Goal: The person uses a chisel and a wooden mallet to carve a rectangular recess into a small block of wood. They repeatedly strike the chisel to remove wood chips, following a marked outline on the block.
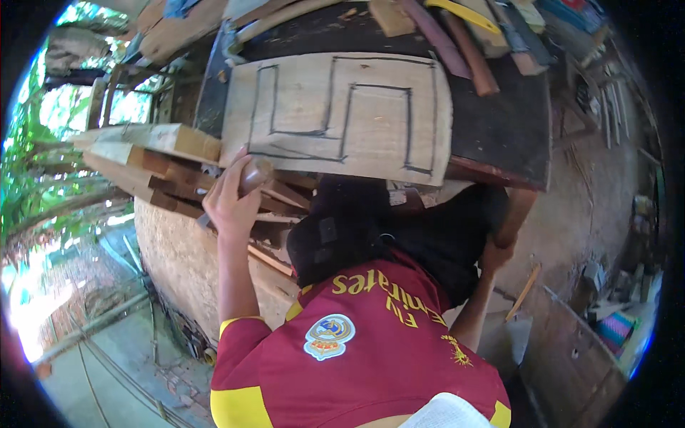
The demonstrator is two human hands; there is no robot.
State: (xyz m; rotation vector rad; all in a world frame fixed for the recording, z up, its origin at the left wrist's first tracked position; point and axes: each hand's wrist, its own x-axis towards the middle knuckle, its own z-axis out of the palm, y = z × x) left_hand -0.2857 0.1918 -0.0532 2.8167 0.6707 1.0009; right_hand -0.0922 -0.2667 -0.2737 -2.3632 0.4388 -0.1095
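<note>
- A pale wooden board (378, 118), marked with dark angular lines, lies on a dark table (496, 135), its near edge toward the person's lap.
- The left hand (235, 196) is at the board's near left corner, fingers curled around a rounded brown piece (255, 175); an outstretched fingertip reaches the board's edge.
- The right hand (497, 257) is below the board's near right corner, well apart from it, beside the lower end of a brown length of wood (515, 217); I cannot tell whether it grips that wood or only rests against it.
- Left of the board, thick planks (168, 139) are stacked, their cut ends facing it.
- Beyond the board's far edge sit a wooden block (391, 18), a pinkish stick (437, 36) and a brown stick (472, 57), with a yellow handle (464, 14) across the sticks' far ends.
- On the near side of the board are the person's black trousers (335, 239) and maroon shirt (342, 371).
</note>
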